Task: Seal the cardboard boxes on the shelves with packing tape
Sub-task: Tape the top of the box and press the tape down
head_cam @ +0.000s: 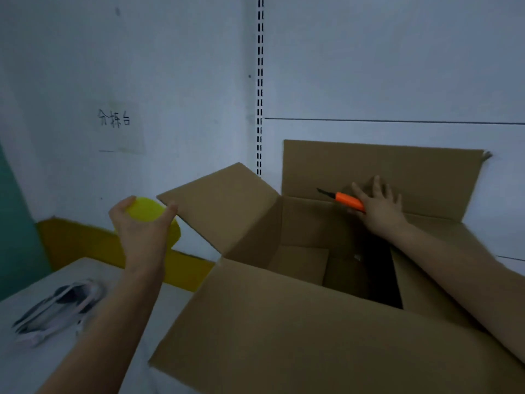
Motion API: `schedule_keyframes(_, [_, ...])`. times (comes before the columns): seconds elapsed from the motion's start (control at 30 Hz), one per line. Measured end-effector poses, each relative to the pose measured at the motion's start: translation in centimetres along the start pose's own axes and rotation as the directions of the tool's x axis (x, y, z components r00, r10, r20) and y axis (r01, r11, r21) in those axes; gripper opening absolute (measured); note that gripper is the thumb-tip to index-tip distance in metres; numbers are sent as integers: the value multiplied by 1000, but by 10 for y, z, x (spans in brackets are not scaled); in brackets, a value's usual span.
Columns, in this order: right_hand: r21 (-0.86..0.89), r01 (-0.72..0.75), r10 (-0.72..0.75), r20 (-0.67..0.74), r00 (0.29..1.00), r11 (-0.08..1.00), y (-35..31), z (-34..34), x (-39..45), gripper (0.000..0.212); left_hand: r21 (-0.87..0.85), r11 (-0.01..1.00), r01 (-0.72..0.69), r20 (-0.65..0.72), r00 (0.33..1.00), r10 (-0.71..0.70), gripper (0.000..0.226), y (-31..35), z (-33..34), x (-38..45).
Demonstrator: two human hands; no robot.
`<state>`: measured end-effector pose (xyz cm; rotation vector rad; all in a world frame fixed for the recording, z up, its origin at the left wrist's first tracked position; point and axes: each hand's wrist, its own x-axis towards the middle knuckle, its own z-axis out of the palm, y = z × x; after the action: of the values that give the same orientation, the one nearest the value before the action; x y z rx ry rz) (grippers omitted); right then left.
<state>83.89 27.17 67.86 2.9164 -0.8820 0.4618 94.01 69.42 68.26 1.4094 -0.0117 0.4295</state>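
A large brown cardboard box (284, 331) stands in front of me with all its flaps open; its inside is dark. My left hand (142, 231) grips a yellow roll of packing tape (147, 210) just left of the box's left flap (218, 203). My right hand (380, 206) reaches across the box to the upright far flap (397, 163). It holds an orange utility knife (348, 200), blade pointing left, while its fingers lie spread against that flap.
A white table top (42, 359) lies at lower left with a black-and-white packaged item (59, 308) on it. A yellow bin (79, 245) sits behind the table. A slotted shelf upright (260, 86) runs up the pale wall behind the box.
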Motion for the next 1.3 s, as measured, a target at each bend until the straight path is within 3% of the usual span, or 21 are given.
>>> schedule_keyframes(0.1, [73, -5, 11, -85, 996, 997, 10, -8, 3, 71, -84, 969, -233, 178, 953, 245, 54, 25, 10, -10])
schedule_keyframes(0.2, [339, -18, 85, -183, 979, 940, 25, -24, 6, 64, -194, 917, -348, 500, 769, 398, 48, 49, 27, -28])
schedule_keyframes(0.3, [628, -41, 211, -198, 957, 777, 34, -43, 6, 41, -106, 938, -330, 767, 573, 289, 44, 55, 50, -50])
schedule_keyframes(0.37, [679, -77, 255, -165, 953, 730, 37, -54, 2, 28, 32, 932, -362, 861, 483, 158, 42, 51, 66, -62])
schedule_keyframes(0.53, [606, -197, 201, 61, 978, 771, 59, -84, -25, 37, 173, 937, -303, 925, 376, -49, 35, 58, 94, -63])
schedule_keyframes(0.6, [495, -195, 170, 94, 981, 847, 68, -106, -54, 38, 206, 930, -303, 939, 330, -101, 35, 64, 102, -60])
schedule_keyframes(0.67, [370, -145, 120, 91, 989, 918, 75, -132, -90, 36, 239, 912, -335, 941, 311, -132, 34, 63, 111, -61])
schedule_keyframes(0.73, [358, -129, 69, 175, 982, 925, 80, -153, -129, 33, 278, 896, -347, 938, 298, -175, 34, 59, 121, -66])
schedule_keyframes(0.83, [341, -144, -23, 440, 898, 929, 74, -174, -182, 29, 328, 889, -321, 930, 275, -244, 33, 56, 132, -71])
schedule_keyframes(0.9, [318, -92, -96, 527, 844, 943, 64, -178, -211, 32, 345, 882, -322, 927, 263, -267, 33, 58, 138, -73])
schedule_keyframes(1.03, [309, 68, -232, 533, 814, 949, 30, -172, -256, 53, 353, 880, -318, 929, 235, -287, 38, 59, 141, -71])
schedule_keyframes(1.2, [153, 238, -282, 457, 844, 959, -24, -166, -297, 71, 299, 927, -228, 935, 266, -236, 41, 54, 134, -66])
schedule_keyframes(1.3, [81, 316, -315, 484, 817, 945, -51, -166, -323, 86, 244, 954, -175, 938, 291, -187, 40, 53, 124, -64])
